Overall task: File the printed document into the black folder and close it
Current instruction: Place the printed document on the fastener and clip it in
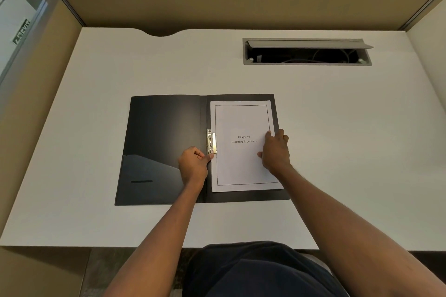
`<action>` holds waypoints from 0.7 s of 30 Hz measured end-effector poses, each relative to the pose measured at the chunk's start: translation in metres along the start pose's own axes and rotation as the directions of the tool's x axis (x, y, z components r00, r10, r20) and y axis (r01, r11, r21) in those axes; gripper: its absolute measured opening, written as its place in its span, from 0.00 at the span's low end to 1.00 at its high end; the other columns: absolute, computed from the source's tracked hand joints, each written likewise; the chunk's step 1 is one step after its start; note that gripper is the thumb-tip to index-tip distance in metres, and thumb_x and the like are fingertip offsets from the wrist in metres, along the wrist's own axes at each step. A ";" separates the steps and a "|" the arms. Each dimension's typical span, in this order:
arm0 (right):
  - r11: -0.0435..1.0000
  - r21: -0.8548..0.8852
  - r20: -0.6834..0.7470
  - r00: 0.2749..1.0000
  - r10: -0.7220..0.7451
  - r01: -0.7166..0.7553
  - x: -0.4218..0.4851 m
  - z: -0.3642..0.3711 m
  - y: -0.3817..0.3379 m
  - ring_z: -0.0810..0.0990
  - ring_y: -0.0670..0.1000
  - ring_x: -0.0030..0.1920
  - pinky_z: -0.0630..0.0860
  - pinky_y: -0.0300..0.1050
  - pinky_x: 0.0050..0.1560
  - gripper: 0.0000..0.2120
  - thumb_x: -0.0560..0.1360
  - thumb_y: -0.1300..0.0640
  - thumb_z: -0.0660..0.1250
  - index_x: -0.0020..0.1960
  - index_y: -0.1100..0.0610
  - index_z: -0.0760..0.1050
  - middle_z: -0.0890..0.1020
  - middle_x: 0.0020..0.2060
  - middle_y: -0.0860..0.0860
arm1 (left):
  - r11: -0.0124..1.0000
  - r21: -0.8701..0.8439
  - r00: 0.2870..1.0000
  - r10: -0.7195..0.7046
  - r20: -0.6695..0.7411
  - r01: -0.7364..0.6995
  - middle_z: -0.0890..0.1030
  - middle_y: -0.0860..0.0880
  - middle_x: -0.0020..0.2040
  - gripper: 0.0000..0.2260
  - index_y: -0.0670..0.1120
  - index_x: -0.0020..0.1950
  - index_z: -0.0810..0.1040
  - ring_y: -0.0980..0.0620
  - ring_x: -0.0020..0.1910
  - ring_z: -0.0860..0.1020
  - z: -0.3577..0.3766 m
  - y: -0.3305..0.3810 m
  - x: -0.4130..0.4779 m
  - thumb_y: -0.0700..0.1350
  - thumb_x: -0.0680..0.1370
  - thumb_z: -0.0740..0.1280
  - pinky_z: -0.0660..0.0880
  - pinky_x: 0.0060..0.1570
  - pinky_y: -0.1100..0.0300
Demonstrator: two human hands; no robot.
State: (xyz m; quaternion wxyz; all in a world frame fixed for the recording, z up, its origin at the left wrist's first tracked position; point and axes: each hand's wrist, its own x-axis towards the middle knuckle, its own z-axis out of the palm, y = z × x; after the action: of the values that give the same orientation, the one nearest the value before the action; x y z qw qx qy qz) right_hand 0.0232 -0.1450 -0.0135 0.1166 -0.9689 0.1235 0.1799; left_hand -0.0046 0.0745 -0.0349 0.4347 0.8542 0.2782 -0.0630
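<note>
The left hand (193,164), loosely curled, thumb touching the clip (211,141); the right hand (276,152) lies spread on the document (241,164), at 3 o'clock in the open black folder (164,132).

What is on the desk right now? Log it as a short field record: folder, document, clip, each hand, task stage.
folder: black folder lies open flat on the white desk
document: printed document lies on the folder's right half, title page up
clip: metal clip at the spine, over the document's left edge
left hand: left hand is curled, fingers at the clip's lower end
right hand: right hand rests on the document's right edge
task stage: folder not yet closed
</note>
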 end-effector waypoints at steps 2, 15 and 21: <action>1.000 0.001 -0.001 1.000 -0.003 0.003 0.001 0.000 0.000 0.62 0.63 0.74 0.69 0.50 0.71 0.36 0.79 0.54 0.70 0.80 0.63 0.57 0.59 0.75 0.63 | 1.000 -0.001 1.000 0.000 0.002 0.000 0.83 0.46 0.38 0.12 0.41 0.41 0.81 0.47 0.38 0.82 0.000 -0.001 0.001 0.47 0.73 0.79 0.79 0.38 0.59; 1.000 0.025 -0.013 1.000 0.002 -0.001 0.002 0.002 0.003 0.62 0.62 0.75 0.70 0.51 0.70 0.36 0.78 0.54 0.71 0.80 0.62 0.58 0.60 0.75 0.62 | 0.999 -0.035 1.000 0.012 0.017 -0.012 0.84 0.46 0.39 0.10 0.41 0.43 0.82 0.50 0.38 0.82 -0.001 -0.006 0.000 0.47 0.75 0.78 0.77 0.37 0.62; 0.998 0.068 -0.013 1.000 -0.005 0.006 0.000 0.004 0.006 0.63 0.61 0.74 0.70 0.52 0.70 0.35 0.78 0.54 0.71 0.79 0.61 0.59 0.61 0.74 0.61 | 0.999 -0.035 1.000 0.020 0.021 -0.020 0.84 0.47 0.41 0.09 0.41 0.45 0.82 0.53 0.38 0.80 0.000 -0.006 -0.003 0.47 0.77 0.76 0.76 0.39 0.64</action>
State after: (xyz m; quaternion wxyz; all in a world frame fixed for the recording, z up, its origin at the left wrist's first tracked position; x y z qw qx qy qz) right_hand 0.0202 -0.1493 -0.0179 0.1491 -0.9659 0.1275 0.1691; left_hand -0.0103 0.0757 -0.0382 0.4531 0.8485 0.2661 -0.0628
